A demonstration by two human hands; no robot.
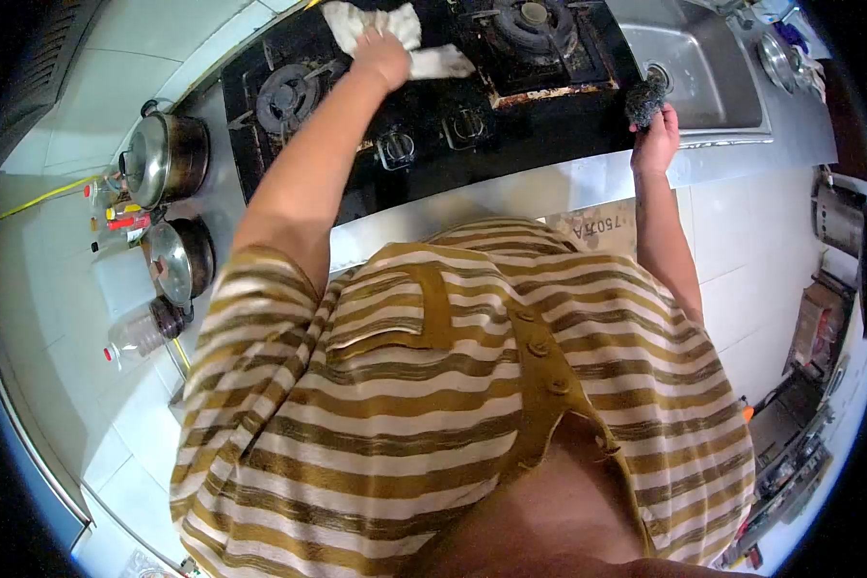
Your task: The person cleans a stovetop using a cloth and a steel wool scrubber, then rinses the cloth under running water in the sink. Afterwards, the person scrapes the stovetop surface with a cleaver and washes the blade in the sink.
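Observation:
My left hand [381,60] presses down on a crumpled off-white cloth [440,63] at the middle of the black gas stove [539,128]. The fingers are slightly blurred and bent onto the fabric. In my right hand [656,141] is a dark grey steel wool scrubber [644,102], held at the stove's right edge beside the sink. A burner [288,98] lies left of the cloth, and another burner [533,17] with grimy, rusty surroundings lies to its right. Two control knobs [395,150] sit on the stove's front part.
A stainless steel sink [735,106] adjoins the stove on the right, with metal bowls [776,61] beyond it. Lidded pots [176,154] stand at the left, near several bottles [135,337]. The steel counter edge [511,188] runs in front of my body.

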